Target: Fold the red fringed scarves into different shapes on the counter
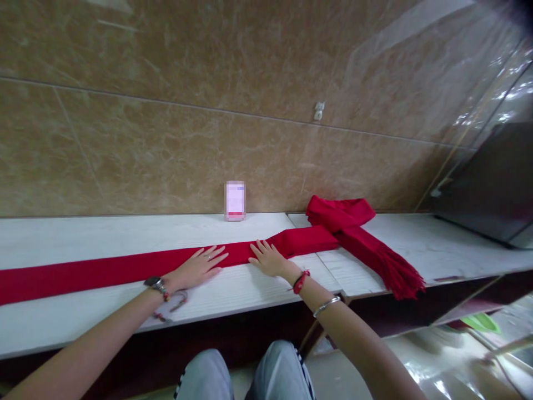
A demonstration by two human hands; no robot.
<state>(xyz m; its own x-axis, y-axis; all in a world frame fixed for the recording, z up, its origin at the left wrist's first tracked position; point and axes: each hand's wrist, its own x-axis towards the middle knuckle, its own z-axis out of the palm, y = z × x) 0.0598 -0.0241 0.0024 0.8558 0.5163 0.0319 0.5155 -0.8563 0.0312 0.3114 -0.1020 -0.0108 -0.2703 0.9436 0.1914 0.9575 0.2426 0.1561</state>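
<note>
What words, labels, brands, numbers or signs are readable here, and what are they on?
None can be read.
Small upright pinkish-white rectangle with a red strip: pixelated; any text is unreadable.
Dark round-faced wristwatch on the left wrist: too small and blurred to read.
Long red fringed fabric scarf: no lettering visible.

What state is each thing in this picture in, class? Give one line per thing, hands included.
Red scarf: spread flat at left, folded and crossed over at right
Fringe: drooping over the counter's front edge
Left hand: open, palm down on the scarf
Right hand: open, fingers on the scarf
Phone-like device: upright by the wall, face pixelated
Silver bangle: worn on right forearm
</note>
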